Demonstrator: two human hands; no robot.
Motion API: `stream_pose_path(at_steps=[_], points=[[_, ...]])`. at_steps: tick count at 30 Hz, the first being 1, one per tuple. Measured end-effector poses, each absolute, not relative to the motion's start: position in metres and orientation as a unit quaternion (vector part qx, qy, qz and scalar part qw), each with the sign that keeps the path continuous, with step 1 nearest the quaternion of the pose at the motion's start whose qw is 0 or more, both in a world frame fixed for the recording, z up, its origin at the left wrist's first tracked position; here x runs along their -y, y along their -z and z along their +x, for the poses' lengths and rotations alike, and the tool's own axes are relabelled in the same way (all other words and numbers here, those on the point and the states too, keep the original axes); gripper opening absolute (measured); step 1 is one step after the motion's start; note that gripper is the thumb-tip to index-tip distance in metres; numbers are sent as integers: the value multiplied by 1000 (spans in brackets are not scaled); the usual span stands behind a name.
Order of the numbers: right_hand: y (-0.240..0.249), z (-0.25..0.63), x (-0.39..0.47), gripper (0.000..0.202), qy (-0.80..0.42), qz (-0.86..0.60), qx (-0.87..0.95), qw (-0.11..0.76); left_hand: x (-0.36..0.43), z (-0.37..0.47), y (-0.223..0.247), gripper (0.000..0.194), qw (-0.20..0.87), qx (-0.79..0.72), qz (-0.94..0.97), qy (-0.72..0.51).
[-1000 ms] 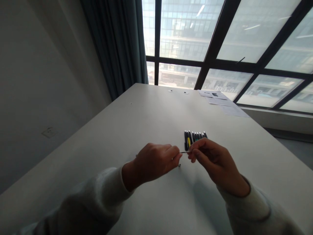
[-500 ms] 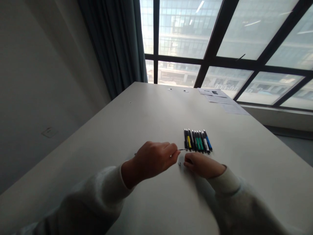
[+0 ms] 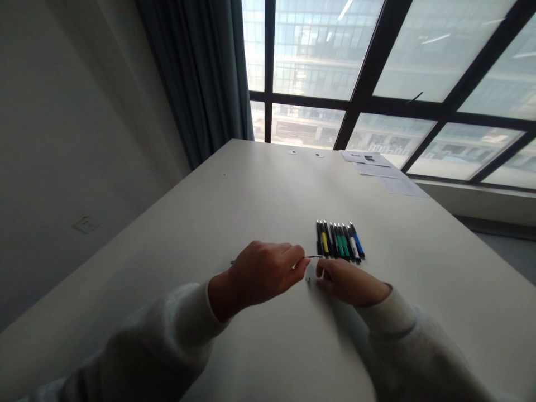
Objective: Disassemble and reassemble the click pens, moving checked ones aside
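2 forearms angled inward; left hand pinched, back upward; right hand curled nearby.

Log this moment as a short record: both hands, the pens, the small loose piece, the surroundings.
Left hand: holds a thin rod
Right hand: fingers curled; whether it grips anything is unclear
Small piece: on the white table, between the hands
Pens: side by side, beyond the right hand
Surroundings: papers, dark curtain, window
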State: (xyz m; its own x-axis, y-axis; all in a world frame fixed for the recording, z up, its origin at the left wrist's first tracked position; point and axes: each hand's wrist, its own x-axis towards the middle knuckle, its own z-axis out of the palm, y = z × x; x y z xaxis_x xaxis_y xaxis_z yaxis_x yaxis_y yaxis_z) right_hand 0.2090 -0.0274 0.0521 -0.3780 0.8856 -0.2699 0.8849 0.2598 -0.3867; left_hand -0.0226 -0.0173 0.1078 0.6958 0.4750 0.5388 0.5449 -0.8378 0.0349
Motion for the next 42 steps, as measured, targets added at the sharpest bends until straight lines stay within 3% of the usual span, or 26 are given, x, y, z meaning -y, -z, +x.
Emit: stream_pose_path(at_steps=[3,5,18,30,42], points=[[-52,214,29,36,-288,-540,790,14,17,-23,-108,28,58,277,-920,270],[-50,216,28,40,-300,-534,790,23,17,-23,-108,28,57,277,-920,271],[-53,211,26,17,-228,-536,812,12,17,-22,-107,28,51,276,-921,269],[-51,195,29,14,-222,-565,793,53,17,-22,-106,29,54,275,-921,270],[-52,190,32,12,-302,-594,742,73,16,-22,-105,28,46,278,-922,266]])
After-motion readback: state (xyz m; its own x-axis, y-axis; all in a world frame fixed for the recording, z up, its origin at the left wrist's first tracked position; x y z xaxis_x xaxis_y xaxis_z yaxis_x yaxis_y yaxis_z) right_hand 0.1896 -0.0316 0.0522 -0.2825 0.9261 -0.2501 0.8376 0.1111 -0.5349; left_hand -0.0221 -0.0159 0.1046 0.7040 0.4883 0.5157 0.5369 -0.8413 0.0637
